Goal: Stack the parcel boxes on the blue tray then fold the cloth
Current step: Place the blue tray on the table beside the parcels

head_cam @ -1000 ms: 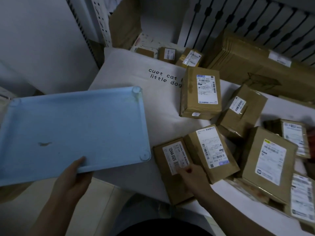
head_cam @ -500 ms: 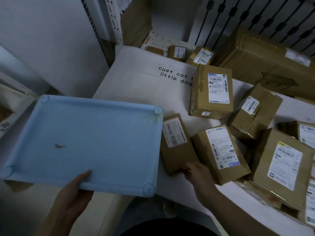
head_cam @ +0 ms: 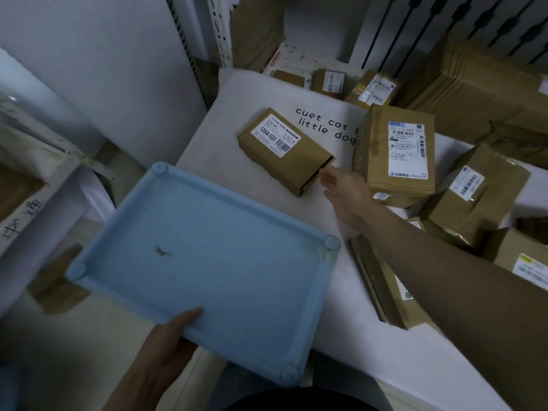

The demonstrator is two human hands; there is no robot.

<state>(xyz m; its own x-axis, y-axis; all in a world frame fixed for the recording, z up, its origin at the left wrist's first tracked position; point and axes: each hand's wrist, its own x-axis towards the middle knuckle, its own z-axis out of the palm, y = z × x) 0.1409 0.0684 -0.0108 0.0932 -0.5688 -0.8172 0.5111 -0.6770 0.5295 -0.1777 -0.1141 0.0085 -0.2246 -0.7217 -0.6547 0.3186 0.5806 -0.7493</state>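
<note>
My left hand (head_cam: 166, 345) grips the near edge of the empty blue tray (head_cam: 237, 330), holding it tilted over the left edge of the white cloth (head_cam: 225, 120). A small brown parcel box (head_cam: 296, 164) with a white label lies on the cloth beyond the tray. My right hand (head_cam: 345, 188) reaches out with straight fingers, fingertips at that box's near right corner. A taller brown box (head_cam: 376, 149) stands just right of the hand. Several more labelled boxes crowd the right side.
A flat parcel (head_cam: 382, 283) lies under my right forearm. Large stacked cartons (head_cam: 486, 93) and small boxes (head_cam: 332, 81) line the back. A white wall and a shelf post (head_cam: 216, 28) stand at the left, a dark railing behind.
The small box slid away from me across the cloth to beyond the tray, and my right hand followed it with fingers extended. The tray swung right and closer over the cloth.
</note>
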